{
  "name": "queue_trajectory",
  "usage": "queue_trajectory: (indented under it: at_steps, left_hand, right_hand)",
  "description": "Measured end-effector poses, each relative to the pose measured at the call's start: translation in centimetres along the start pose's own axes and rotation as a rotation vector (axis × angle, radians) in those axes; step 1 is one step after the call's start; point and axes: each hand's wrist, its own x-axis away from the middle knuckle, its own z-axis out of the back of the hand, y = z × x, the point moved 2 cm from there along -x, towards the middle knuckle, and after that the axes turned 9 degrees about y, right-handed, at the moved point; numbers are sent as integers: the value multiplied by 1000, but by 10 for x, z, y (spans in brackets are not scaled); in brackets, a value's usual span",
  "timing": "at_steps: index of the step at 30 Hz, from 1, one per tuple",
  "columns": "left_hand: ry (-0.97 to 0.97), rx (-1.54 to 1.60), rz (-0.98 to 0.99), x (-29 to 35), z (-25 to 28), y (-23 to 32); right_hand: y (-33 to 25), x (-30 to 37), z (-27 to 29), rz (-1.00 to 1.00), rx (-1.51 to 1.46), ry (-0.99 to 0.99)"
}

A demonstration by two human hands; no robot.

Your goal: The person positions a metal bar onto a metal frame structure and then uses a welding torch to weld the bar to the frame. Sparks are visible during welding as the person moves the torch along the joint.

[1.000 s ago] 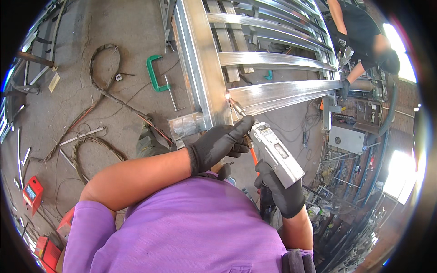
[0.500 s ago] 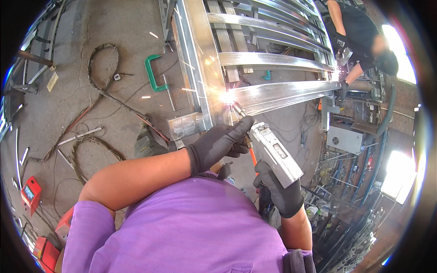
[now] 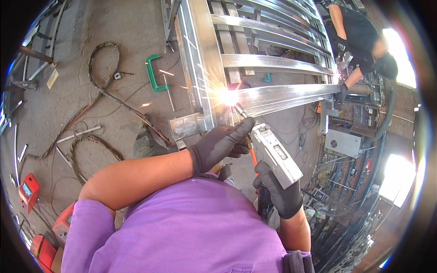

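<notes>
My right hand (image 3: 283, 193), in a dark glove, is wrapped round the rear of a silver welding gun (image 3: 276, 154). My left hand (image 3: 217, 148), gloved too, is closed at the gun's front, with its fingers beside the nozzle (image 3: 240, 110). A glaring white-orange weld spot flares at the nozzle tip and hides the joint. There a shiny metal crossbar (image 3: 287, 94) meets the wide side beam (image 3: 204, 54) of a metal frame. Below the gun's front runs an orange hose (image 3: 253, 157), partly hidden by my hands.
A green C-clamp (image 3: 154, 75) lies on the floor left of the frame. Cables (image 3: 107, 91) loop across the floor, and red machines (image 3: 29, 191) stand at lower left. Across the frame, a co-worker (image 3: 359, 36) bends over another sparking spot. Metal stock fills the right side.
The glare at the nozzle tip has grown larger and brighter, and the flying sparks have changed position. Both my hands keep their hold on the welding gun, almost unmoved.
</notes>
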Motion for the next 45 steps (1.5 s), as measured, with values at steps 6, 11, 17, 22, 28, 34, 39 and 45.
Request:
queue_trajectory:
  at_steps: [6, 11, 17, 22, 28, 34, 39, 45]
  left_hand:
    - [-25, -10, -19, 1, 0, -1]
    - [-34, -25, -19, 3, -2, 1]
    - [-30, -45, -4, 4, -1, 3]
    - [-11, 12, -39, 4, -3, 2]
    - [-12, -22, -19, 4, -2, 3]
    - [-11, -43, -8, 4, -2, 3]
    - [-11, -33, -14, 3, -2, 0]
    - [-7, -41, -9, 2, -1, 0]
  right_hand:
    - [1, 2, 1, 2, 6, -1]
    - [2, 5, 2, 4, 16, -14]
    - [1, 5, -1, 73, -26, 9]
    - [0, 3, -5, 94, 22, 50]
    - [3, 3, 4, -10, 40, -15]
    - [4, 6, 3, 50, -34, -21]
    - [6, 6, 4, 47, -25, -13]
    - [1, 5, 2, 5, 14, 6]
